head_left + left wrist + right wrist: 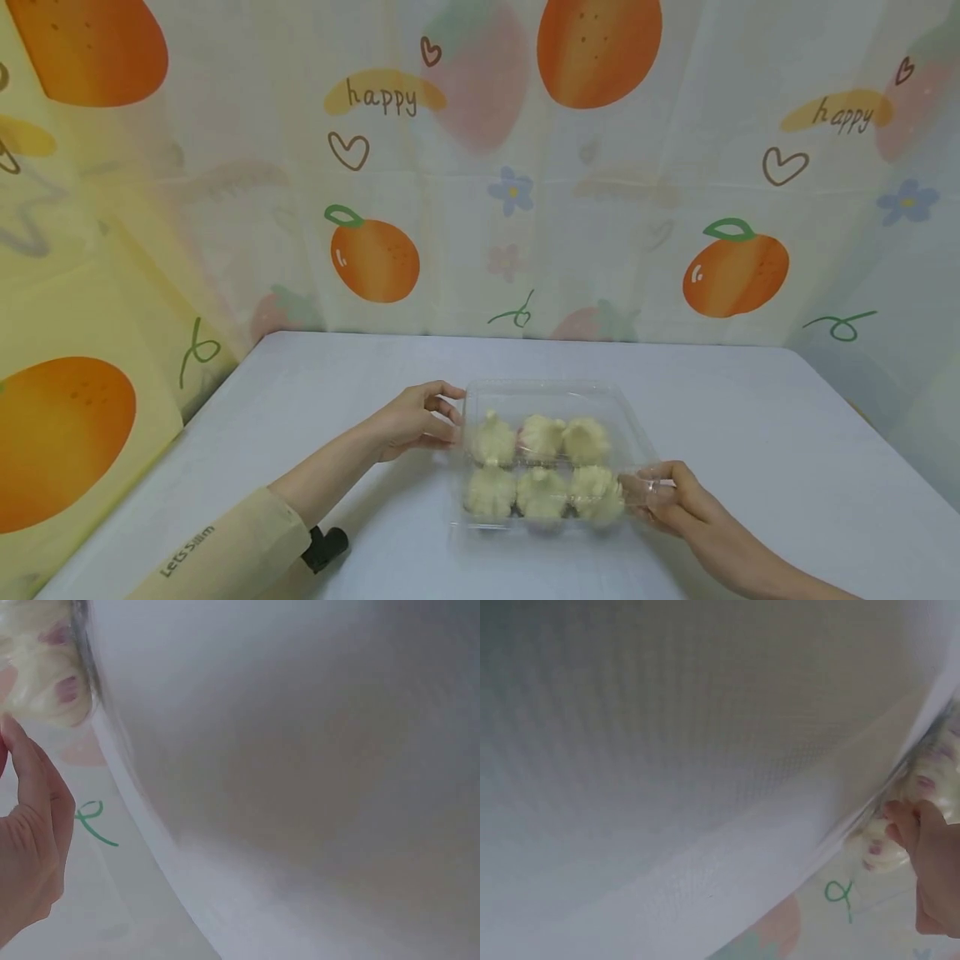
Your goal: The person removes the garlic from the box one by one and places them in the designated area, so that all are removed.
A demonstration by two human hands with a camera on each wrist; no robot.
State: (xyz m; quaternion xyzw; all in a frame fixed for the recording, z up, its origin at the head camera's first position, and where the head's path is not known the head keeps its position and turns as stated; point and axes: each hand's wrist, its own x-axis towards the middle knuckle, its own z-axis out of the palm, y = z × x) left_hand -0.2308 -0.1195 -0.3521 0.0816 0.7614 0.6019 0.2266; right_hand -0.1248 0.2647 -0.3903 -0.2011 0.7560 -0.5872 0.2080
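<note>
A clear plastic box (551,392) is between the two hands over the white table. Inside, several pale, pleated garlic bulbs (542,493) sit in two rows; purple patches show on the bulbs (56,690) in the left wrist view. My left hand (420,421) grips the box's left side, its fingertips at the edge. At the right front corner, my right hand (678,504) pinches the box, with part of its fingers seen through the plastic. The right wrist view has the right hand (930,855) close against the bulbs (885,851).
A white cloth covers the table (750,417). Behind it hangs a curtain (615,183) printed with oranges, hearts and flowers, and a yellow printed cloth (82,308) hangs at the left. A dark strap piece (326,548) sits at the left sleeve (225,546).
</note>
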